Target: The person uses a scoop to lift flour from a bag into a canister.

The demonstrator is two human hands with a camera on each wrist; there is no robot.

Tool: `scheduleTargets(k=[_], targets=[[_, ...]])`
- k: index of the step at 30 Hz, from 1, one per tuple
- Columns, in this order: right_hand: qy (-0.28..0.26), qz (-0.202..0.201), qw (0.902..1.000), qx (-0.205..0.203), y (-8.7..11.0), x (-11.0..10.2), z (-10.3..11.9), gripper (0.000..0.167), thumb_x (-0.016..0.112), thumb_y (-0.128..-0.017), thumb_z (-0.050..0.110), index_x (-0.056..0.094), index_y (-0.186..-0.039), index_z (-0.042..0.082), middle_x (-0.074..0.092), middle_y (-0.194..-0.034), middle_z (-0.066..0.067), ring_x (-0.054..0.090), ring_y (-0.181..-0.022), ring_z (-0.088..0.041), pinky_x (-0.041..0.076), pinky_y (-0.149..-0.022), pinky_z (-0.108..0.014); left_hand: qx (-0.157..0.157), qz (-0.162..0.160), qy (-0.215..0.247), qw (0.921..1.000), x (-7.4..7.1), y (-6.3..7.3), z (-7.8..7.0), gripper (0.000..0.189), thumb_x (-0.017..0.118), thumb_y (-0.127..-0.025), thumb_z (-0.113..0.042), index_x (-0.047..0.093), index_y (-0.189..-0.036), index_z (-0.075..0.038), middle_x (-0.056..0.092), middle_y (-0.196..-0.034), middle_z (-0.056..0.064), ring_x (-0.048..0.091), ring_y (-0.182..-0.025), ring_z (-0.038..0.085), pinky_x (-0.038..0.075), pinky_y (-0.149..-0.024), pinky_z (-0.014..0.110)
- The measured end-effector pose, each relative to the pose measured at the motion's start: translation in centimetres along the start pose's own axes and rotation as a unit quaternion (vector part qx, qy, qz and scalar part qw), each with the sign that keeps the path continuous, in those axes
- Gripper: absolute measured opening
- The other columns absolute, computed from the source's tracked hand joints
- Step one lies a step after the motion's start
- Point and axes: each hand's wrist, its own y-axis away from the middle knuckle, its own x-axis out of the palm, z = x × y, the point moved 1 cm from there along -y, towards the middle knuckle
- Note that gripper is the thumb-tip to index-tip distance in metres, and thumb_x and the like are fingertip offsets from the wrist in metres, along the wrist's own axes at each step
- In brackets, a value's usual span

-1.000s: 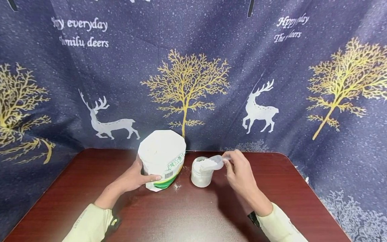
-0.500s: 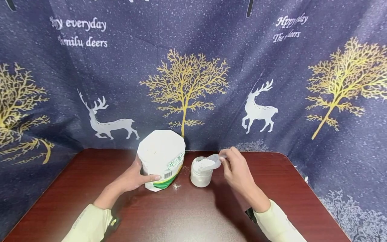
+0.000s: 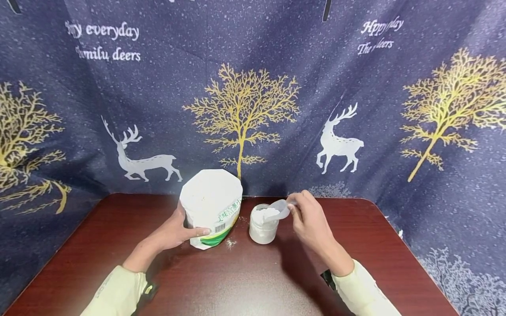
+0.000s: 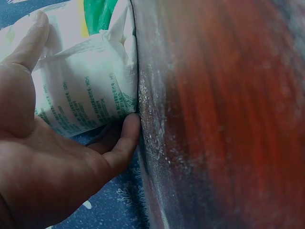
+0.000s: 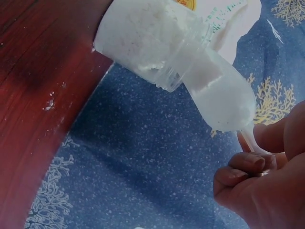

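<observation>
A white bag of powder (image 3: pixel 211 197) with green print stands open-topped on the table, left of centre. My left hand (image 3: pixel 174 230) grips its side, thumb across the front and fingers round the far side; the left wrist view shows the little finger low by the table. To the right stands a clear jar (image 3: pixel 262 235) filled with white powder up to its threaded neck. My right hand (image 3: pixel 312 224) pinches the thin handle of a translucent scoop (image 5: pixel 226 102). The scoop is tilted with its lip in the jar's mouth, and some white powder lies in it.
Spilled powder (image 3: pixel 231 243) dusts the reddish-brown table (image 3: pixel 245 276) between bag and jar. A dark blue cloth (image 3: pixel 253 44) with trees and deer hangs right behind the table's back edge.
My right hand has shifted a little to the left, bringing the scoop further over the jar, with less powder in view on it. The left hand and bag have stayed put.
</observation>
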Motion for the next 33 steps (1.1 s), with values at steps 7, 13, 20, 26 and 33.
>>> scheduleTargets(k=[7, 13, 20, 26, 33], targets=[[0.01, -0.003, 0.9999, -0.001, -0.2, -0.5, 0.1, 0.013, 0.074, -0.092, -0.006, 0.07, -0.1, 0.003, 0.055, -0.084, -0.002, 0.05, -0.076, -0.013, 0.045, -0.067, -0.031, 0.001, 0.003, 0.001, 1.0, 0.0, 0.0, -0.1, 0.124, 0.095, -0.081, -0.029, 0.004, -0.165, -0.019, 0.034, -0.158, 0.016, 0.033, -0.148, 0.034, 0.019, -0.121, 0.066], [0.02, -0.009, 0.9997, -0.014, -0.6, -1.1, 0.2, 0.013, 0.074, -0.091, -0.007, 0.07, -0.099, 0.003, 0.053, -0.083, -0.002, 0.049, -0.075, -0.013, 0.045, -0.066, -0.031, -0.006, 0.002, -0.008, 0.9999, -0.2, 0.0, 0.0, 0.124, 0.095, -0.081, -0.031, 0.004, -0.164, -0.019, 0.035, -0.157, 0.017, 0.035, -0.148, 0.034, 0.021, -0.121, 0.066], [0.029, -0.009, 0.9987, -0.042, -0.7, -1.0, 0.3, 0.015, 0.074, -0.09, -0.009, 0.069, -0.101, 0.0, 0.051, -0.083, -0.004, 0.048, -0.074, -0.014, 0.045, -0.065, -0.03, -0.016, 0.003, -0.007, 0.9998, -0.2, 0.1, 0.1, 0.124, 0.095, -0.081, -0.033, 0.004, -0.164, -0.021, 0.035, -0.158, 0.016, 0.035, -0.148, 0.035, 0.021, -0.121, 0.066], [0.029, -0.006, 0.998, -0.056, -0.9, -0.9, 0.6, 0.017, 0.073, -0.09, -0.009, 0.069, -0.104, 0.0, 0.05, -0.085, -0.004, 0.047, -0.074, -0.013, 0.045, -0.065, -0.029, -0.01, 0.003, -0.003, 0.9999, -0.1, 0.1, 0.0, 0.123, 0.095, -0.081, -0.031, 0.005, -0.165, -0.021, 0.035, -0.158, 0.016, 0.035, -0.148, 0.034, 0.021, -0.121, 0.066], [0.038, -0.01, 0.9967, -0.071, -0.8, -1.2, 0.8, 0.018, 0.073, -0.089, -0.011, 0.069, -0.104, -0.001, 0.05, -0.086, -0.005, 0.047, -0.073, -0.013, 0.044, -0.064, -0.027, 0.001, 0.004, -0.006, 1.0, -0.1, 0.0, -0.1, 0.123, 0.095, -0.082, -0.031, 0.005, -0.165, -0.021, 0.035, -0.158, 0.015, 0.035, -0.148, 0.034, 0.021, -0.121, 0.066]])
